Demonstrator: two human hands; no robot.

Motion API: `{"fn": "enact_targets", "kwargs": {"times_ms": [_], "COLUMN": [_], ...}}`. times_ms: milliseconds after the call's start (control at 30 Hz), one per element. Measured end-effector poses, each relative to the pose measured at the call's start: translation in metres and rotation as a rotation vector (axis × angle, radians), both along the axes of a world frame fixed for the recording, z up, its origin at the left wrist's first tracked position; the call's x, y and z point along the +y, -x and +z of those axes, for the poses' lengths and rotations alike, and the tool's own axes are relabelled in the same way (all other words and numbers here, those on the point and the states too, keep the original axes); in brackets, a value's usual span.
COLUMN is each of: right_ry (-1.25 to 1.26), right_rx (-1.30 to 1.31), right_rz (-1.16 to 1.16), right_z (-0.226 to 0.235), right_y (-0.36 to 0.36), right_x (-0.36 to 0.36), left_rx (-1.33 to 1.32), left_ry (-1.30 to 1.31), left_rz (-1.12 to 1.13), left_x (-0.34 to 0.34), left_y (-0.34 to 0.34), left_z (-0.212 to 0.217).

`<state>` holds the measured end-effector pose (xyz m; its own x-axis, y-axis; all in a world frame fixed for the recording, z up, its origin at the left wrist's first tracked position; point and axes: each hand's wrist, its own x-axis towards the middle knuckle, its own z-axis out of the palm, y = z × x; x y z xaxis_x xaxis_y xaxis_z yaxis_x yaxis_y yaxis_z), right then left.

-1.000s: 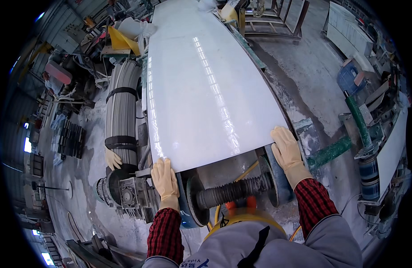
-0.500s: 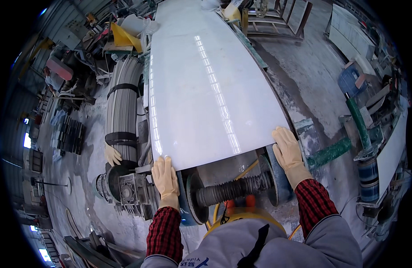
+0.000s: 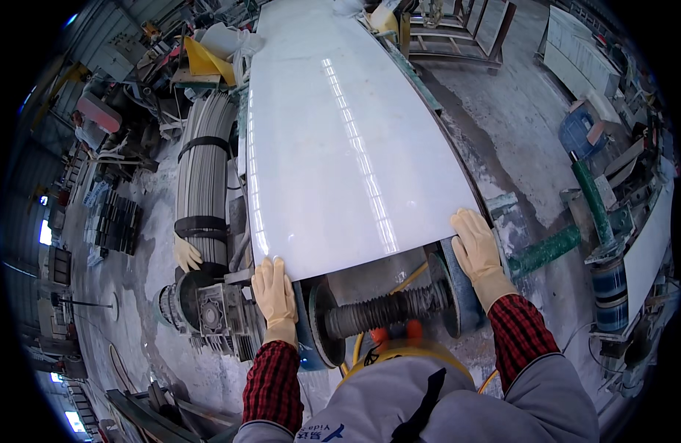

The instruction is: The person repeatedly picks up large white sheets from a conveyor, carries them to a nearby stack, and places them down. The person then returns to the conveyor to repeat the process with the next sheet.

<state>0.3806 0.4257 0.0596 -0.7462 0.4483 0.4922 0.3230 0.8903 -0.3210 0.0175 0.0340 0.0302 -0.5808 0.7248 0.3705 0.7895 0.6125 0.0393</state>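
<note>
A long, glossy white slab [image 3: 311, 170] stretches away from me, its surface reflecting rows of lights. At its near left corner, my left hand [image 3: 275, 299] in a cream rubber glove touches the edge with fingers stretched forward. My right hand [image 3: 476, 247], gloved the same way, lies with its fingers extended at the near right corner. Both thumbs are partly hidden. Below the near edge is a dark ribbed roller [image 3: 385, 311] between two wheel-like end discs, close to my body.
Left of the slab stand a strapped, ridged grey cylinder [image 3: 202, 170], a loose cream glove [image 3: 186, 254] and a motor unit [image 3: 215, 314]. A green post [image 3: 545, 251] juts out at right. A yellow hose [image 3: 410, 279] runs beneath. Farther right is a blue barrel [image 3: 581, 133].
</note>
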Motion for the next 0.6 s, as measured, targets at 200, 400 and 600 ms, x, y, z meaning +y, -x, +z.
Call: {"fn": "enact_targets", "kwargs": {"times_ms": [200,400,600], "right_ry": [0.028,0.020,0.031], "right_rx": [-0.032,-0.024,-0.028], "right_rz": [-0.005,-0.011,-0.010], "right_z": [-0.003,-0.008,-0.011], "right_y": [-0.004,-0.006,-0.010], "right_x": [0.000,-0.001,-0.002], "left_rx": [-0.016,-0.024,-0.011], "left_ry": [-0.001,-0.005,-0.004], "left_rz": [0.002,-0.010,-0.006], "left_x": [-0.002,-0.003,-0.003], "left_y": [-0.004,-0.006,-0.009], "left_z": [0.001,0.004,0.006]}}
